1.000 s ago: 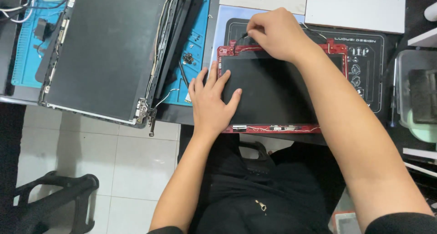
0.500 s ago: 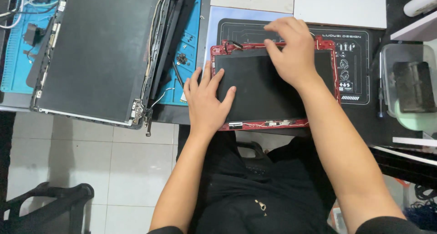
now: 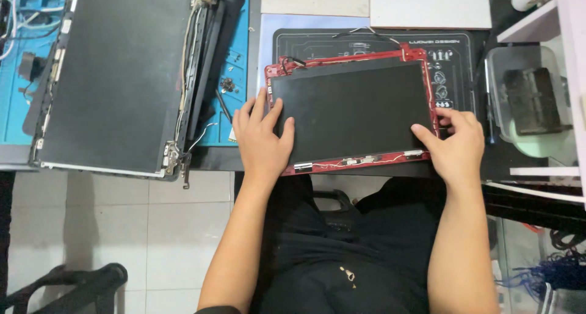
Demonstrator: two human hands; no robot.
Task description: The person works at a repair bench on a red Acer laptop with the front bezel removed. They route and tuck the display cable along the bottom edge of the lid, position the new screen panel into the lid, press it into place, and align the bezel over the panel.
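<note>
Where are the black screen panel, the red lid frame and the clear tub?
black screen panel [image 3: 354, 109], head view, middle of its dark face
red lid frame [image 3: 360, 161], head view, bottom edge strip
clear tub [image 3: 502, 70], head view, left wall near the rim

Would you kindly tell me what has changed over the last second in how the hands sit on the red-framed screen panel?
The right hand moved from the top edge of the red-framed screen panel down along it to the right edge, where its fingers now rest at the lower right corner. The left hand stayed flat on the panel's left side. The larger dark panel on the blue mat looks unmoved.
</note>
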